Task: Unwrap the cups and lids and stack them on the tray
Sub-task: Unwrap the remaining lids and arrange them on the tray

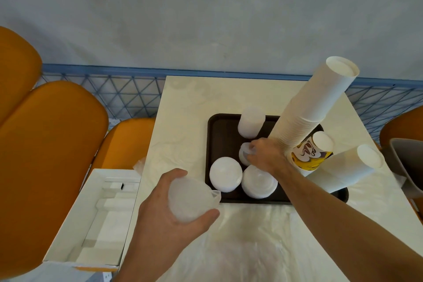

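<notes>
**A:** While the left hand was curled round a sleeve of translucent lids at lower centre of the frame, what was the right one doing?

**B:** The right hand reached over the brown tray at mid-frame, its grip pinched on a small lid stack standing between the other piles. I judged it was setting lids down, so the stacking step was in hand.

**A:** And the cups?

**B:** Already on the tray: a tall stack of white paper cups leaned toward the upper right, with a printed cup at its foot and a shorter cup stack beside it. Three more lid piles sat on the tray's left half.

**A:** Next move?

**B:** Probably freeing the right hand, then peeling the wrap off the held sleeve. Clear wrapping lay spread on the pale surface below the tray.
</notes>
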{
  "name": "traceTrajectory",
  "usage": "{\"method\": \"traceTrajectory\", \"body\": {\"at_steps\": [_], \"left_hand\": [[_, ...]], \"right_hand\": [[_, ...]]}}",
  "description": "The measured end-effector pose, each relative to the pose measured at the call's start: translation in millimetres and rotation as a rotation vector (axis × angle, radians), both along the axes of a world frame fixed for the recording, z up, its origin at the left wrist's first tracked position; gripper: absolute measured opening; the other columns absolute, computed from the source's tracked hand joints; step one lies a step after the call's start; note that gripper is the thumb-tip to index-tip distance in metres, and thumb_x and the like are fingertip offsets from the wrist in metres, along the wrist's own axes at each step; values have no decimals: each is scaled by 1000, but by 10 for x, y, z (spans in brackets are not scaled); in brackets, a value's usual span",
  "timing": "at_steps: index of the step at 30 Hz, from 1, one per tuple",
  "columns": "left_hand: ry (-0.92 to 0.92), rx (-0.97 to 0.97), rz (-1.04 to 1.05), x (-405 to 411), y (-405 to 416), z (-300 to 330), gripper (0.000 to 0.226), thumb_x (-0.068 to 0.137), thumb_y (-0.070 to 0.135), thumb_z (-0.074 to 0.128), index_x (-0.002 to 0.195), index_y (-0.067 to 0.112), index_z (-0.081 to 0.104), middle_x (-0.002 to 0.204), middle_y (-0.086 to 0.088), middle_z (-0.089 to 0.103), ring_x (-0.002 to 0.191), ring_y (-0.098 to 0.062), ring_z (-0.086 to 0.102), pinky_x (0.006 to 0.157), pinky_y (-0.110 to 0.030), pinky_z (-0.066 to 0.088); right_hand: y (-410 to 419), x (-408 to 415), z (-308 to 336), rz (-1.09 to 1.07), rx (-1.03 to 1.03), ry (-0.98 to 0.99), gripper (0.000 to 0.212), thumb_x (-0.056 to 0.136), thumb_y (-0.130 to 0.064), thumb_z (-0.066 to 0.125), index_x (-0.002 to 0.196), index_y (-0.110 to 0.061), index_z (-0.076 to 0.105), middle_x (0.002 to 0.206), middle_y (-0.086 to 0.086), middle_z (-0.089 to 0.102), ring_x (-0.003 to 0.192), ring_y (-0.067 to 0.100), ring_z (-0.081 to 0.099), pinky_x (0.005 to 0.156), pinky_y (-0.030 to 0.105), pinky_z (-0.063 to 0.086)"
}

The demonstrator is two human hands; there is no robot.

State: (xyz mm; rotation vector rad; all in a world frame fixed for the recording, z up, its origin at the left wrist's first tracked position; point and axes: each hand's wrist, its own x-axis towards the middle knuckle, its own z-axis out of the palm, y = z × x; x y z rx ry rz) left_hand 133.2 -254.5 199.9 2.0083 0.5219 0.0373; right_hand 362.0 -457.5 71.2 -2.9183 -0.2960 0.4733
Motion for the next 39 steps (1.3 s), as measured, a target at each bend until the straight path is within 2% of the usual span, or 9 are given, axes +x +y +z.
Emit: {"method": "traceTrajectory", "body": {"at_steps": [3,8,13,16,20,29,33,36,39], "left_hand": [[3,5,3,18,0,10,79,36,67,74,106,53,39,106,39,39,99,7,47,73,-5,33],[8,23,10,50,0,34,85,37,63,74,113,46,39,106,37,38,98,6,46,85,-18,37],[20,10,11,58,14,57,76,37,63,74,104,53,38,105,37,39,97,9,45,73,-6,31],[27,2,16,60,33,60,76,37,63,73,103,53,38,105,37,39,97,8,46,76,-11,34],[31,11,15,67,49,52,76,37,64,73,103,53,37,106,38,37,98,7,46,86,-20,36],[23,17,-7,105,15,64,76,38,64,74,104,53,38,106,38,39,99,8,45,75,-10,34],[19,34,-12,110,6,44,78,38,67,74,105,56,38,107,41,38,100,12,44,72,-5,34],[23,55,-25,137,-50,23,79,45,64,82,109,56,37,107,41,38,100,14,44,72,-4,34],[56,84,-66,176,-145,24,87,50,58,88,118,50,34,107,37,39,98,8,47,72,-3,36]], "right_hand": [[19,23,14,13,-13,30,45,87,-41,74,125,-21,60,123,0,59,96,15,59,80,27,57],[48,100,24,46,-53,76,45,82,-35,82,118,-16,63,122,2,53,92,16,57,78,24,54],[125,172,-19,62,-34,61,48,79,-28,83,119,-10,64,125,7,54,98,22,64,88,35,60],[165,205,-41,75,-41,54,49,80,-27,83,123,-14,63,128,6,54,103,23,64,91,37,59],[201,209,-45,83,-64,100,42,80,-24,84,117,-15,66,116,7,67,103,24,67,93,40,59],[192,169,56,64,-81,132,55,77,-33,86,124,-15,65,119,6,67,105,22,65,93,36,57],[127,65,510,37,95,109,35,90,-32,73,121,-18,66,120,1,67,108,19,63,87,27,51],[124,-346,1056,-5,519,156,13,92,-30,71,104,-29,72,104,-16,72,100,5,66,80,17,46],[202,-912,1591,96,868,321,9,91,-27,74,99,-31,74,100,-16,73,95,2,69,82,18,53]]}}
